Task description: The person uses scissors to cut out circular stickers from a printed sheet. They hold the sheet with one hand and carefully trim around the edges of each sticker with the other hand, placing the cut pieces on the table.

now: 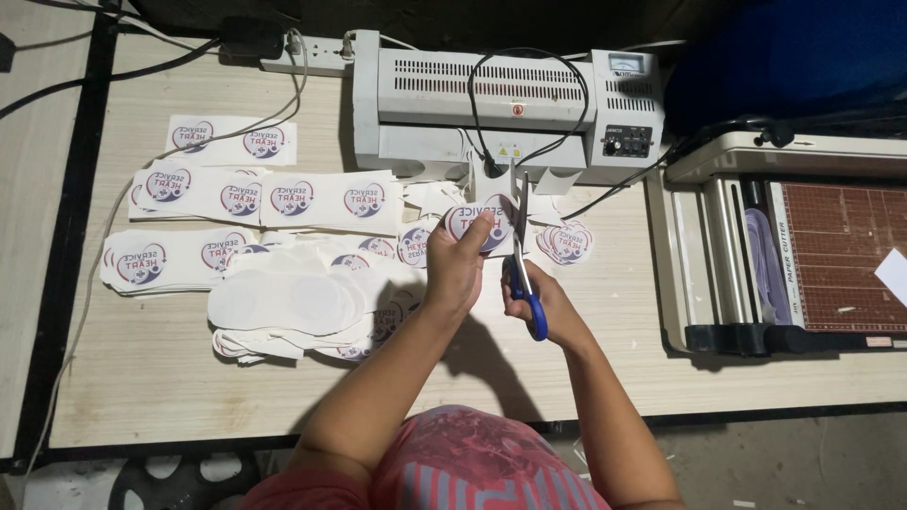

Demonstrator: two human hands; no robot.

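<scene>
While the left hand (455,263) pinches a round sticker (475,227) by its lower edge, holding it above the table (151,378) just in front of the laminator (501,104), the right hand (540,300) grips blue-handled scissors (525,255), fingers closed through the loops, blades pointing up along the sticker's right edge. Just right of the scissors lies a small pile of cut rounds (567,242). To the left, uncut strips (265,196) and white sheets (288,300) overlap. A paper cutter (794,255) sits at the far right.
</scene>
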